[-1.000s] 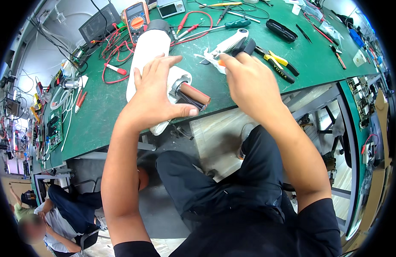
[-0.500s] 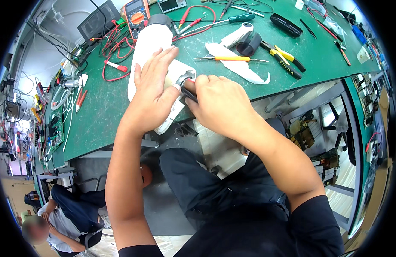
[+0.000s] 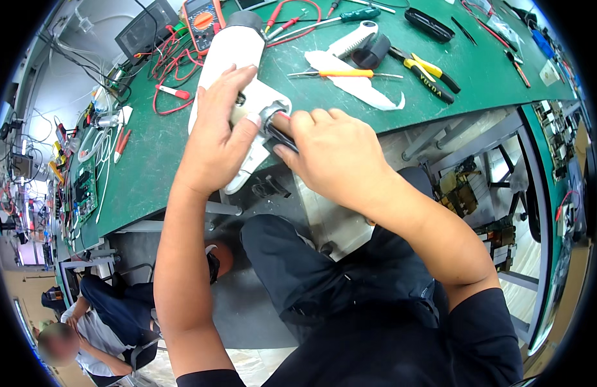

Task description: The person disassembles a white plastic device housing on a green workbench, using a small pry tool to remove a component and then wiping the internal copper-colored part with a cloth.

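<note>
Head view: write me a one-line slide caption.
At a green workbench, the left hand rests on a white device while the right hand grips a dark part at the device's opening.

Right hand (image 3: 340, 151) now grips cylinder (image 3: 281, 134).

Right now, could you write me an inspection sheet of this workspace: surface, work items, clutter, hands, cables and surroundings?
Surface: green tabletop, scratched.
Work items: white device lying on the tabletop; dark cylindrical part at its opening.
Clutter: yellow-handled tool across a white curved piece; yellow-and-black pliers; green-handled screwdriver.
Hands: left hand rests spread on the device; right hand grips the dark part.
Cables: red test leads tangled beside the multimeter.
Surroundings: another person seated at lower left; face blurred.
</note>
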{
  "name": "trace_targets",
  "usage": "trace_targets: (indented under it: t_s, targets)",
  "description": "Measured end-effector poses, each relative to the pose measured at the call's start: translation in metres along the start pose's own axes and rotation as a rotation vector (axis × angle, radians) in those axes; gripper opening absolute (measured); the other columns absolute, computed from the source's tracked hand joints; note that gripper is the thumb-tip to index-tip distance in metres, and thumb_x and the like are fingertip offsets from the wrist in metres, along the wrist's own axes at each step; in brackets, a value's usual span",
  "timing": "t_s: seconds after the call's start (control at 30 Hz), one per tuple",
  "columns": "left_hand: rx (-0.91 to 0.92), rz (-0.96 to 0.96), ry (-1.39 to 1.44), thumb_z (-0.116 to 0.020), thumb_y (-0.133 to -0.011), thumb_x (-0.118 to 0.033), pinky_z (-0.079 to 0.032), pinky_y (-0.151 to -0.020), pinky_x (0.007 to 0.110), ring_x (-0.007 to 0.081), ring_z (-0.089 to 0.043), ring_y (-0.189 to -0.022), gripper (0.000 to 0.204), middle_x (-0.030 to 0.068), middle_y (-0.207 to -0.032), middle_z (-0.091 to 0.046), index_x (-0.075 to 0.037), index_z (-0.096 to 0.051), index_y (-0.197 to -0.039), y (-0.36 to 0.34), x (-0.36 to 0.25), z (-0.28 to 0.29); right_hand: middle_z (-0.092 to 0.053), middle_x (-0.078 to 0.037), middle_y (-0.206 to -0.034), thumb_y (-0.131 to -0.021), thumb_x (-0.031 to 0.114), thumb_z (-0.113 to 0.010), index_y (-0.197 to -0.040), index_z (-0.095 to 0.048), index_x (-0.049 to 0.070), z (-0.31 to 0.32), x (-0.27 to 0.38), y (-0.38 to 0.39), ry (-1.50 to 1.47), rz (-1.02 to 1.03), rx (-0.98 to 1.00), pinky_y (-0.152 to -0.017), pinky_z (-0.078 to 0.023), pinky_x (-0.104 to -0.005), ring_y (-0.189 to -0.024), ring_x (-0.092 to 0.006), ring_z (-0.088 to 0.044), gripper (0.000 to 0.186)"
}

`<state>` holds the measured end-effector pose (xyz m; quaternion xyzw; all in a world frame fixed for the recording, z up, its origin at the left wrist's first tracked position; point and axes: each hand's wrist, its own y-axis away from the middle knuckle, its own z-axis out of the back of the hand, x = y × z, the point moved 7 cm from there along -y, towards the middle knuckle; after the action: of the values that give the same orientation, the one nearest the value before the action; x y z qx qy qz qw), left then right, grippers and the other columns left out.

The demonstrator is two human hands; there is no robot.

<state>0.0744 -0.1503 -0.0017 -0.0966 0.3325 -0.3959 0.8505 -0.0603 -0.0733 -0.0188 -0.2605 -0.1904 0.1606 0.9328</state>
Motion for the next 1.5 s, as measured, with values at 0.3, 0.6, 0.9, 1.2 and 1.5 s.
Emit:
trace_targets:
  t_s: [0.3,0.6,0.9,1.2,1.5]
  targets:
    - [0.003,-0.015,0.024,-0.050,-0.090,-0.009,-0.026,-0.122,0.043,0.0346,-0.035,-0.149,0.051,0.0167,-0.148,-0.053,-0.001,-0.055,-0.140,-0.002,0.000,-0.003,-0.058,-0.012,-0.087,-0.085,0.030,-0.075,-0.100,-0.068,0.006,0.000,0.001,0.011,-0.113,-0.049,-0.186,-0.077,-0.050,-0.0405,-0.087,-0.0313,-0.059,0.029]
    - [-0.023,0.074,0.201,-0.039,-0.091,-0.014,-0.022,-0.124,0.039,0.0303,-0.037,-0.148,0.055,0.0209,-0.149,-0.052,0.009,-0.055,-0.139,-0.004,0.005,-0.001,-0.072,-0.015,-0.094,-0.087,0.017,-0.060,-0.095,-0.070,0.004,0.009,-0.082,-0.018,0.411,0.050,-0.038,-0.078,-0.051,-0.0389,-0.092,-0.0294,-0.068,0.018]
    - [-0.139,0.077,0.323,-0.039,-0.096,-0.007,-0.028,-0.120,0.037,0.0277,-0.047,-0.141,0.044,0.0191,-0.142,-0.058,0.005,-0.062,-0.132,-0.002,0.014,0.006,-0.072,-0.015,-0.088,-0.088,0.019,-0.065,-0.087,-0.074,0.003,0.009,-0.093,-0.036,0.443,0.051,-0.076,-0.077,-0.056,-0.0417,-0.088,-0.0313,-0.071,0.018]
    - [-0.169,0.081,0.287,-0.040,-0.100,-0.009,-0.028,-0.121,0.038,0.0281,-0.045,-0.143,0.040,0.0164,-0.139,-0.062,0.005,-0.065,-0.128,0.000,0.017,0.008,-0.066,-0.015,-0.089,-0.094,0.012,-0.064,-0.104,-0.060,0.007,0.053,-0.037,0.022,0.026,0.050,0.035,-0.073,-0.054,-0.0435,-0.084,-0.0362,-0.067,0.012]
    - [-0.133,0.074,0.266,-0.038,-0.099,-0.013,-0.023,-0.123,0.038,0.0282,-0.040,-0.147,0.044,0.0172,-0.143,-0.059,0.005,-0.064,-0.130,-0.001,0.015,0.006,-0.064,-0.017,-0.086,-0.092,0.014,-0.063,-0.102,-0.065,0.003,0.033,-0.020,-0.004,0.102,0.086,0.021,-0.071,-0.056,-0.0436,-0.082,-0.0362,-0.069,0.015]
